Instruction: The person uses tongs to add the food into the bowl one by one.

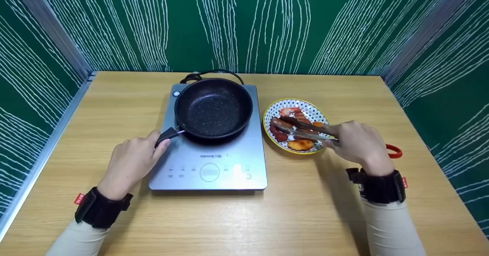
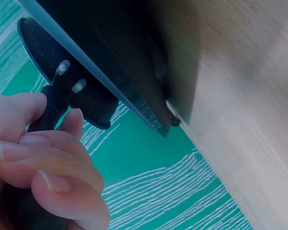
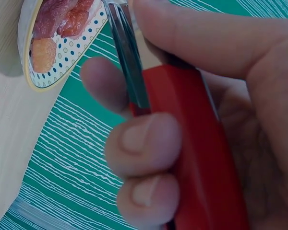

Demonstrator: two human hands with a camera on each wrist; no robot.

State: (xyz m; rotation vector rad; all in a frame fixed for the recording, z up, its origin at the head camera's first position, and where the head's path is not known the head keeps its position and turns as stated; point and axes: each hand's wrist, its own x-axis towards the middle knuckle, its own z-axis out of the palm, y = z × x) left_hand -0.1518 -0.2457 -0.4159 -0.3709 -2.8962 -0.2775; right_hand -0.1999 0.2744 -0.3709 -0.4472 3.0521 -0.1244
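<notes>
My left hand [image 1: 131, 160] grips the black handle [image 1: 167, 135] of a dark speckled frying pan [image 1: 216, 109], which sits over the upper part of a silver induction cooker [image 1: 179, 179]. In the left wrist view the fingers [image 2: 62, 163] curl round that handle. With my right hand [image 1: 361, 143] I hold metal tongs [image 1: 315, 135], their red grip [image 3: 192, 143] wrapped by the fingers in the right wrist view. The tongs' tips reach over a dotted plate [image 1: 315, 112] with a yellow rim, at a reddish-brown piece of food [image 1: 282, 124].
Around the tongs' tips lie a pink shrimp [image 1: 289, 111], a golden nugget [image 1: 300, 145] and several reddish meat pieces. A black cord [image 1: 223, 71] runs behind the cooker. Green panels [image 1: 267, 26] with white lines stand along the back and sides of the wooden table [image 1: 126, 107].
</notes>
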